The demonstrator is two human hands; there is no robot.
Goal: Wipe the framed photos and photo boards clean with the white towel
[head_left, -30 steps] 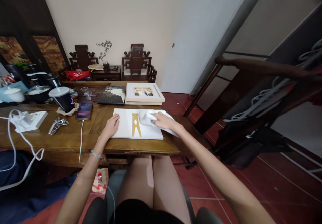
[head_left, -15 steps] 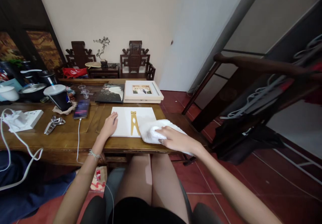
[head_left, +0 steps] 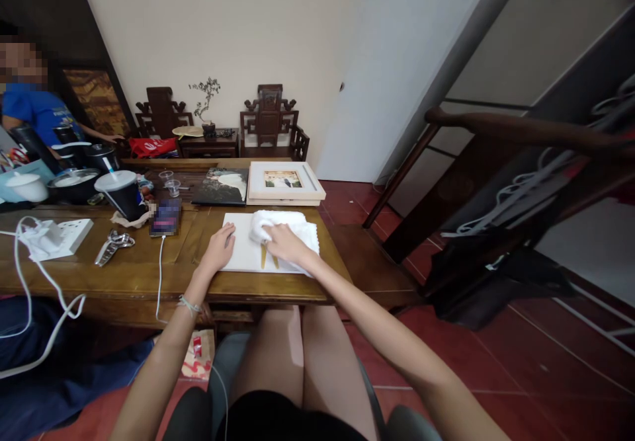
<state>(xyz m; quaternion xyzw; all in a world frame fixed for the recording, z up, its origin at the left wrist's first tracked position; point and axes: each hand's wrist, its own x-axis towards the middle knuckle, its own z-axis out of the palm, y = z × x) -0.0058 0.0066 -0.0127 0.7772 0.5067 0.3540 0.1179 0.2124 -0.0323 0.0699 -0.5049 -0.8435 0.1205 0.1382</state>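
A white towel (head_left: 307, 229) lies bunched over the upper right part of a flat white board (head_left: 243, 260), and my right hand (head_left: 282, 242) is closed on it, pressing down. Under the towel and my hand, only the two lower prongs of a gold, forked piece (head_left: 263, 257) show on the board; its upper part is hidden. My left hand (head_left: 219, 248) lies at the board's left edge with its fingers stretched over the surface, holding nothing.
Behind the board sit a framed photo (head_left: 282, 178) and a dark picture panel (head_left: 221, 186). To the left are a phone (head_left: 165, 217) on a cable, a metallic claw clip (head_left: 114, 248), a lidded cup (head_left: 119, 193) and a power strip (head_left: 64, 239). A person in blue (head_left: 37, 114) is at far left.
My right hand has moved the towel left and away from me, from the board's right corner over the gold piece. A person has come into view at far left. My left hand stays put.
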